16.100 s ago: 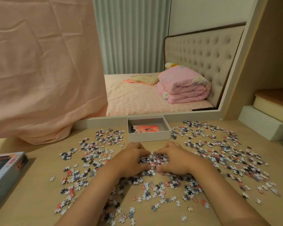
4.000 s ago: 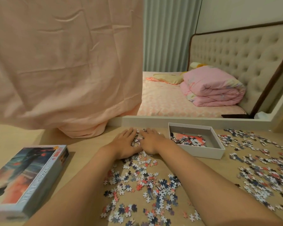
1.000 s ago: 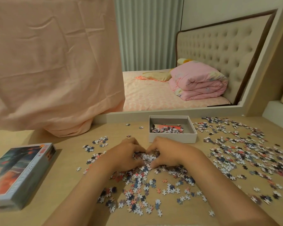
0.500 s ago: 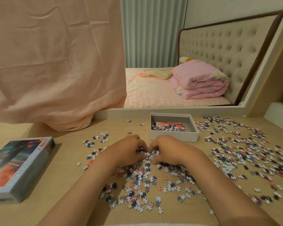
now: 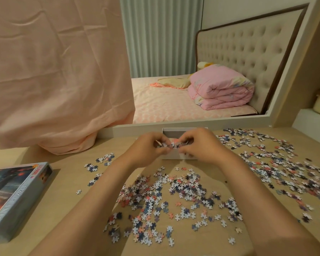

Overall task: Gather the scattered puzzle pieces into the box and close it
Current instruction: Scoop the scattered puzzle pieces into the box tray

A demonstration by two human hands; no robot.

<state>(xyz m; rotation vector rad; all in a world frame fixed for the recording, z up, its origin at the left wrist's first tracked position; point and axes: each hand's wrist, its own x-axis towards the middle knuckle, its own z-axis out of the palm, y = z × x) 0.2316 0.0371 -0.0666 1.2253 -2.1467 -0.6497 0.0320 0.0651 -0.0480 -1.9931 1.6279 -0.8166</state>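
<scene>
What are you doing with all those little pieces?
A person is tidying up a jigsaw puzzle. Both hands, the left hand and the right hand, are cupped together around a small bunch of puzzle pieces, held over the open white box at the back of the table. Lots of scattered pieces lie on the table in front and to the right. The box lid with the picture sits off to the left, so the box is not closed yet.
</scene>
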